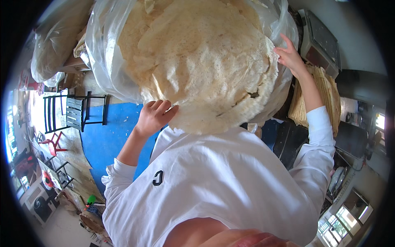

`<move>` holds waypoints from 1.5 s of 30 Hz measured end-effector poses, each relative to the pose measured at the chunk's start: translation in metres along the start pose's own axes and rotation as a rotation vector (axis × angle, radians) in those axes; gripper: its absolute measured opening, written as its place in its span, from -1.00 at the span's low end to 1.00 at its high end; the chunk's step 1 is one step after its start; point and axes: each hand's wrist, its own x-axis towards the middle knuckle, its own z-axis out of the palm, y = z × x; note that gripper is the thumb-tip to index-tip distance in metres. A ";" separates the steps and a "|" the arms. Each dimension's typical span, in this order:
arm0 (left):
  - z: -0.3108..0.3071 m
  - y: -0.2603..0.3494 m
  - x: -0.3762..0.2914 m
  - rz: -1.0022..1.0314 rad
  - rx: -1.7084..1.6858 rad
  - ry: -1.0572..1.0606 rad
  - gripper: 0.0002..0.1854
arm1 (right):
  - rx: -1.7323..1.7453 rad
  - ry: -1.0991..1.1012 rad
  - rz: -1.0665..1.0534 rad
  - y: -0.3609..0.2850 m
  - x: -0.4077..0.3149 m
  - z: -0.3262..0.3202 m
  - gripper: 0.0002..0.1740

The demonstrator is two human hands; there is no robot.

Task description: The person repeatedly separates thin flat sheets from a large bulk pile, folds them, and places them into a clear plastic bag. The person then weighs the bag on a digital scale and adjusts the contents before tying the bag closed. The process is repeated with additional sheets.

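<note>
A broad, thin, pale-brown sheet of flatbread (197,61) spreads out before me, wrinkled, with a small tear towards its lower right. Around it stands a clear plastic bag (106,52), its sides folded down. My left hand (157,115) grips the sheet's near left edge, fingers curled over it. At the right edge, my right hand (290,58) pinches the sheet's rim between its fingertips, while one finger sticks out away from it. The near edge of the sheet hangs close against my white shirt (228,173). What lies under the top sheet is mostly hidden.
A stack of folded flatbread (318,95) stands at the right below a weighing scale (322,37). Another filled plastic bag (58,40) is at the upper left. A slatted folding chair (75,112) and a red stool (53,143) stand left, near a blue floor mat (108,132).
</note>
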 end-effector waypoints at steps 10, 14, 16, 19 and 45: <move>0.016 -0.002 -0.001 0.090 -0.301 -0.237 -0.67 | -0.807 -0.263 -0.458 0.008 0.003 -0.026 -0.50; -0.004 -0.044 0.024 -0.258 -0.953 -0.542 -0.70 | -1.000 -0.162 -0.695 -0.010 0.018 -0.033 -0.61; -0.015 -0.079 0.038 -0.847 -1.371 -0.269 -0.72 | -0.480 -0.302 -0.646 -0.024 0.031 -0.036 -0.69; -0.024 -0.119 0.045 -1.137 -1.580 -0.076 -0.49 | -0.313 -0.296 -0.298 -0.033 0.047 -0.043 -0.71; 0.060 -0.030 0.066 -0.208 -0.008 -0.114 -0.42 | -1.021 0.371 -1.037 0.006 -0.025 0.138 -0.45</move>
